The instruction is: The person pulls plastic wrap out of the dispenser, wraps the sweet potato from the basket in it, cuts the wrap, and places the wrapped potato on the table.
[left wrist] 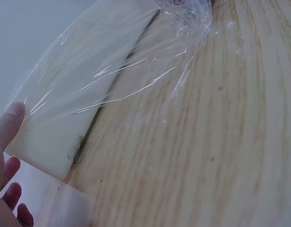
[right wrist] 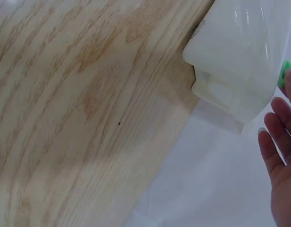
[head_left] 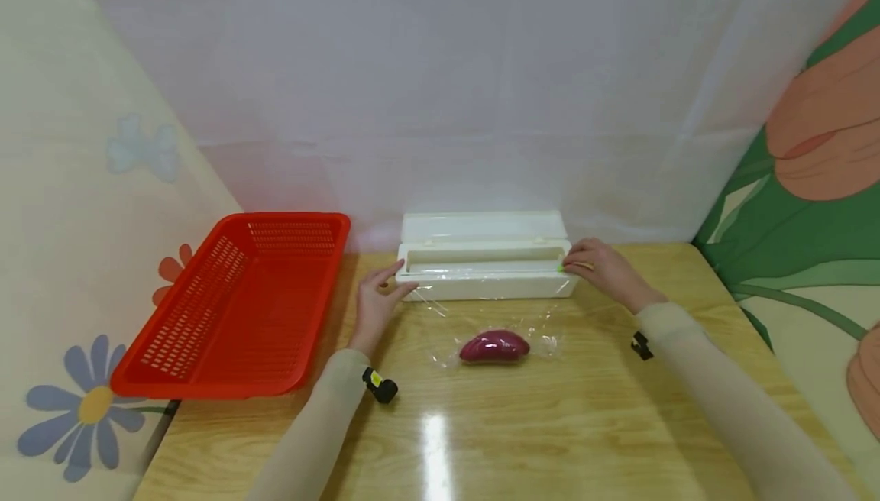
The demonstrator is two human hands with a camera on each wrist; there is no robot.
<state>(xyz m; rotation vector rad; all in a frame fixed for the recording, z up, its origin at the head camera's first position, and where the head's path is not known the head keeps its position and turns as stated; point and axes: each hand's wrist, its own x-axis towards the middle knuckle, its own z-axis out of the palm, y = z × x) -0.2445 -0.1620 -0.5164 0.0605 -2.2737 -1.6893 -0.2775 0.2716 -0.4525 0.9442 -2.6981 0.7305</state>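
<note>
A white cling film dispenser point(head_left: 488, 289) stands at the back of the table with its lid point(head_left: 483, 224) raised. My left hand point(head_left: 376, 304) holds its left end, thumb at the front edge and fingers around the end. At the other end, my right hand point(head_left: 608, 273) pinches a small green slide cutter point(right wrist: 284, 74) between thumb and fingers. Clear cling film point(left wrist: 131, 90) stretches over the dispenser's front and down to the table. In front of the dispenser lies a purple sweet potato-like piece point(head_left: 495, 347), with shiny, crumpled film about it.
On the left stands a red plastic basket point(head_left: 319, 318) with slotted walls, close to my left forearm. A white cloth backdrop point(head_left: 440, 104) hangs right behind the dispenser. Patterned panels border the wooden table point(head_left: 536, 440) on both sides.
</note>
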